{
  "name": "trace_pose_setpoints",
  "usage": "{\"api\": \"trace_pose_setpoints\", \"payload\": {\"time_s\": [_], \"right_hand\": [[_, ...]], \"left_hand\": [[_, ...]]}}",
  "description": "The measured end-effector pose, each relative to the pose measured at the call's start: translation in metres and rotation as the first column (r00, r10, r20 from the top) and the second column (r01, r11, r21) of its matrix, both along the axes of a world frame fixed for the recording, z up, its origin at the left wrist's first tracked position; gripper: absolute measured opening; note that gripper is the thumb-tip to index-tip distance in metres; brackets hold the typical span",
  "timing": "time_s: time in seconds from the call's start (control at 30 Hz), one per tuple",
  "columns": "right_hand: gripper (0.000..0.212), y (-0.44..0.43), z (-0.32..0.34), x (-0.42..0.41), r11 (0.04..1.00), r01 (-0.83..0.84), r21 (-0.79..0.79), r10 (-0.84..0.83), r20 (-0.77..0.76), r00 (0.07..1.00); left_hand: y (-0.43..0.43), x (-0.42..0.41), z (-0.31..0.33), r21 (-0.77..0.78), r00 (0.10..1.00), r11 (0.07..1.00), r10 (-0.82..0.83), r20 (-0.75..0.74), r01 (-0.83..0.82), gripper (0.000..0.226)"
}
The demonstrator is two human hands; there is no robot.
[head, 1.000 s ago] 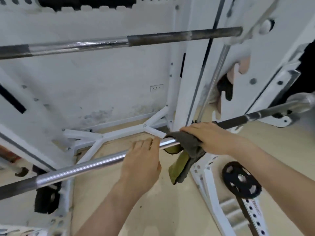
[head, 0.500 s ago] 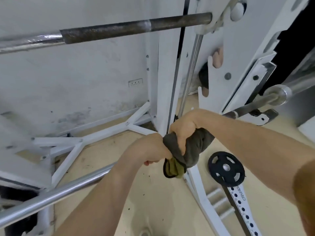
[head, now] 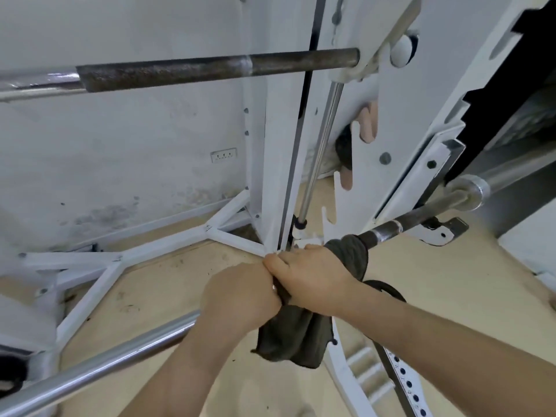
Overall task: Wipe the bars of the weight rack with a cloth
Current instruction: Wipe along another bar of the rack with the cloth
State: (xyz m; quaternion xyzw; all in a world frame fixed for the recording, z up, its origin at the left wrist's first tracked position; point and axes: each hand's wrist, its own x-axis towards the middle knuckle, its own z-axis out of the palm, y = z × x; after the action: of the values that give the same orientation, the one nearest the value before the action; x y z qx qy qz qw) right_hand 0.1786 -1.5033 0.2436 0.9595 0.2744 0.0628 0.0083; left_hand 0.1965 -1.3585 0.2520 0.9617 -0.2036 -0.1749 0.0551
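A long steel barbell [head: 99, 367] runs from lower left up to the right across the white rack [head: 273, 164]. A dark grey-green cloth [head: 296, 335] is wrapped over the bar's middle and hangs below it. My right hand [head: 313, 276] grips the cloth around the bar. My left hand [head: 240, 293] grips the bar right beside it, the two hands touching. The bar's dark knurled part [head: 391, 228] and its collar [head: 469, 192] show past the cloth. A second, rusty bar [head: 192, 70] sits higher on the rack.
A chrome guide rod [head: 320, 149] runs down beside the rack's upright. White base struts [head: 168, 245] spread over the tan floor. A black weight plate [head: 388, 288] sits partly hidden behind my right forearm on a perforated white post [head: 406, 383].
My left hand went from resting flat on the bar to gripping it against my right hand. The cloth and right hand shifted slightly along the bar; the view swung right and closer.
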Motion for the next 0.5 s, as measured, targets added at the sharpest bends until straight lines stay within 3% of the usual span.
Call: {"api": "trace_pose_setpoints", "payload": {"time_s": [0.07,0.17,0.3,0.4,0.5], "right_hand": [[0.016,-0.01,0.009,0.011,0.998,0.011,-0.061,-0.017,-0.092,0.996],[0.018,-0.017,0.026,0.02,0.995,0.009,-0.101,-0.043,-0.341,0.939],[0.023,-0.049,0.04,0.04,0.998,0.051,-0.038,-0.063,-0.688,0.723],[0.031,-0.098,0.044,0.047,0.988,0.064,-0.141,-0.146,-0.707,0.692],[0.028,-0.106,0.038,0.032,0.984,0.039,-0.174,-0.11,-0.418,0.902]], "left_hand": [[0.001,-0.007,0.001,0.054,0.994,0.998,0.01,0.113,-0.016,0.016],[-0.001,-0.014,0.002,0.096,0.976,0.993,0.044,0.214,-0.065,0.009],[-0.006,-0.021,0.001,0.127,0.947,0.98,0.106,0.305,-0.151,0.013],[-0.009,-0.027,0.001,0.138,0.927,0.97,0.143,0.348,-0.201,0.015],[-0.015,-0.025,0.005,0.15,0.935,0.954,0.208,0.288,-0.259,0.012]]}}
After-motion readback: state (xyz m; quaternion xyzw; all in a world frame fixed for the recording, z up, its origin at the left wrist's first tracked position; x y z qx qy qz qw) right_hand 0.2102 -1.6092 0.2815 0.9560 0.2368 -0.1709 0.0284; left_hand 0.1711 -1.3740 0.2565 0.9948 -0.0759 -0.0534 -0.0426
